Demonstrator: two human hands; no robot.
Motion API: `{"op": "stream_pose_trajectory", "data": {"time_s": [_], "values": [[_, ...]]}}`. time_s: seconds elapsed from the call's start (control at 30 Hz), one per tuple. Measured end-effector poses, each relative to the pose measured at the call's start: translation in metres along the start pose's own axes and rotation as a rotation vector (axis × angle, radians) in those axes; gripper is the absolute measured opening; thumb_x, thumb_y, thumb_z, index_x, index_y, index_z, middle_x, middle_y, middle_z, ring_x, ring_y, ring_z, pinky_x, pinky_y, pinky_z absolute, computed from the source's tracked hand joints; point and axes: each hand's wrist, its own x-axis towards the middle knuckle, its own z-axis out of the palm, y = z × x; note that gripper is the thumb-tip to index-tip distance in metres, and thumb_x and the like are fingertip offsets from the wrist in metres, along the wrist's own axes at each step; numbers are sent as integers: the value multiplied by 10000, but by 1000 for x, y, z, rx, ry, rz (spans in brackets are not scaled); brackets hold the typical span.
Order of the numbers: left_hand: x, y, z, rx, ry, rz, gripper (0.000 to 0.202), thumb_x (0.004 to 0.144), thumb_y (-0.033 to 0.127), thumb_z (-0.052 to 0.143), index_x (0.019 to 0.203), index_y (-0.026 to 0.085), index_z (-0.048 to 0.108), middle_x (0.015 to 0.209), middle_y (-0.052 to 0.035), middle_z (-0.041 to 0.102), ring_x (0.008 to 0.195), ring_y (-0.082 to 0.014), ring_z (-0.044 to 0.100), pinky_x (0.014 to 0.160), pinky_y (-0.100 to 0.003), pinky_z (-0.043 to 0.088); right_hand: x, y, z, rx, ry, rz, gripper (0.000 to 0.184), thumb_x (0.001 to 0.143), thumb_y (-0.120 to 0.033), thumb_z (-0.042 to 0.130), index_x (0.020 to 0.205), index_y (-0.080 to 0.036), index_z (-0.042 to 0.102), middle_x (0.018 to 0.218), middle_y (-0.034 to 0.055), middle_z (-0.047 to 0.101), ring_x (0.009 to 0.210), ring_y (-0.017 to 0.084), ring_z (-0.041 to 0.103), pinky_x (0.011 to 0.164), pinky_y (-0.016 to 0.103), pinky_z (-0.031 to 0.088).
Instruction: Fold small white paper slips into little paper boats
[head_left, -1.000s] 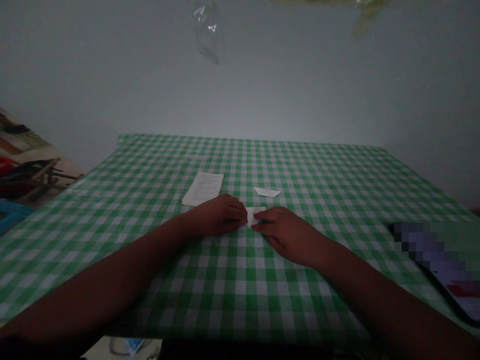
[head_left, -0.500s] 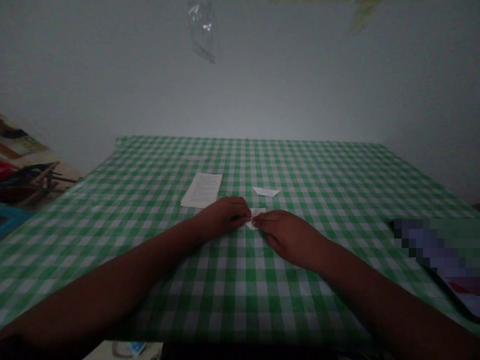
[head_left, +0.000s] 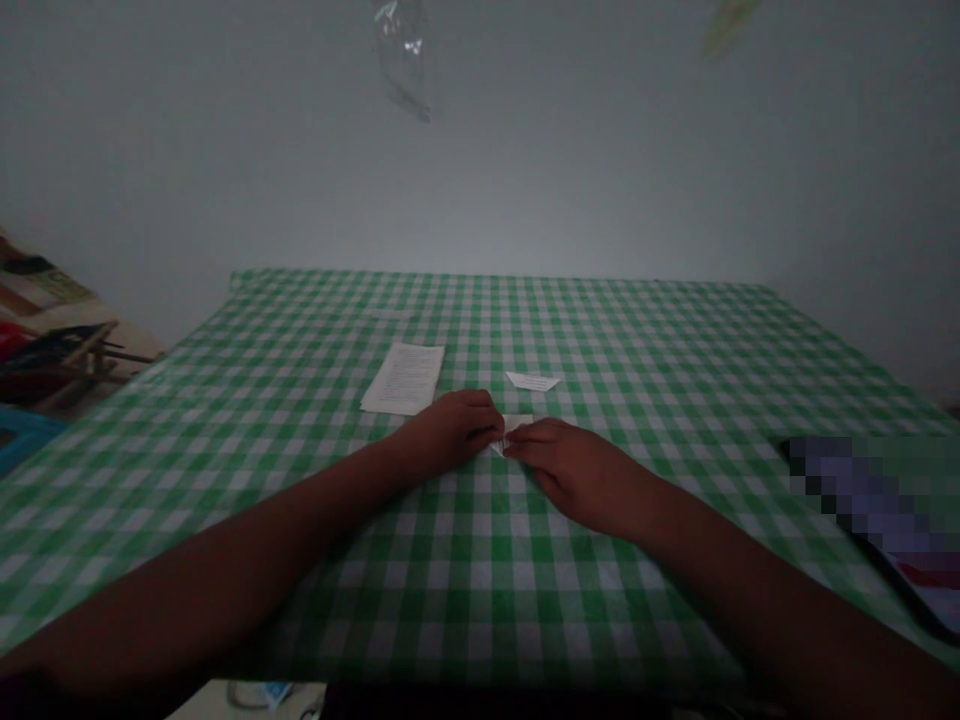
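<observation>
You are holding the folded white paper (head_left: 511, 432) between both hands, at the middle of the table, near your side of the printed sheet. One corner is pointing down toward you and slightly left; its long axis seems to run across your view, though your fingers are hiding part of it. Your left hand (head_left: 454, 432) and right hand (head_left: 577, 475) are closing on it from opposite sides, fingers curled and gripping its edges. Count: two hands, three paper pieces. The printed sheet (head_left: 403, 379) and the small white slip (head_left: 532, 381) are lying just beyond your hands on the green-and-white gingham tablecloth (head_left: 480, 320). A pixelated object (head_left: 870, 500) is sitting at the right.
</observation>
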Motion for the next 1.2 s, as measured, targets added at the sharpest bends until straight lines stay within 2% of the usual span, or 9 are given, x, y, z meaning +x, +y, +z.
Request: {"op": "stream_pose_trajectory", "data": {"time_s": [0.13, 0.4, 0.6, 0.77, 0.87, 1.0, 1.2], "values": [[0, -2, 2, -32, -1, -11, 189, 969, 230, 510, 928, 160, 681, 931, -47, 599, 870, -154, 574, 801, -285, 469, 0, -1, -3, 3, -19, -3, 375, 932, -92, 461, 1250, -147, 651, 1258, 114, 659, 1144, 200, 604, 1026, 362, 470], [0, -7, 9, -2, 83, -41, 129, 937, 245, 586, 922, 181, 697, 946, -45, 612, 964, -189, 555, 869, -321, 451, 1, -3, -1, -59, -77, -6, 381, 934, -74, 441, 1248, -116, 652, 1294, 153, 624, 1173, 244, 588, 1035, 404, 472], [-1, -6, 10, 22, 126, -75, 103, 917, 252, 619, 967, 169, 653, 954, -46, 604, 963, -194, 553, 876, -334, 462, 0, -2, -1, -26, -63, -15, 405, 924, -66, 442, 1284, -117, 619, 1287, 137, 628, 1185, 234, 580, 1059, 401, 461], [-2, -5, 9, 81, 62, -42, 139, 946, 263, 577, 915, 167, 672, 950, -50, 601, 933, -186, 553, 867, -327, 459, 0, 4, 3, 22, 2, 49, 380, 927, -74, 420, 1252, -84, 616, 1279, 165, 620, 1165, 230, 593, 1046, 408, 481], [-4, -3, 6, 120, 32, -24, 200, 968, 288, 545, 944, 163, 698, 968, -64, 611, 935, -187, 561, 872, -329, 459, -1, 9, 9, 15, 39, 52, 413, 925, -88, 422, 1310, -86, 570, 1330, 178, 577, 1207, 238, 566, 1071, 434, 463], [-7, 0, 3, 144, 31, -33, 213, 946, 330, 584, 962, 164, 716, 996, -74, 624, 959, -197, 569, 884, -336, 463, -1, 12, 12, 6, 48, 48, 424, 920, -94, 433, 1325, -95, 560, 1331, 179, 565, 1206, 243, 558, 1069, 445, 465], [-8, 4, 2, 125, 20, -64, 182, 904, 307, 642, 985, 166, 724, 1018, -77, 630, 996, -207, 570, 909, -345, 468, -2, 11, 12, -3, 38, 30, 426, 923, -93, 440, 1324, -141, 577, 1345, 166, 548, 1228, 254, 532, 1035, 450, 484]]}}
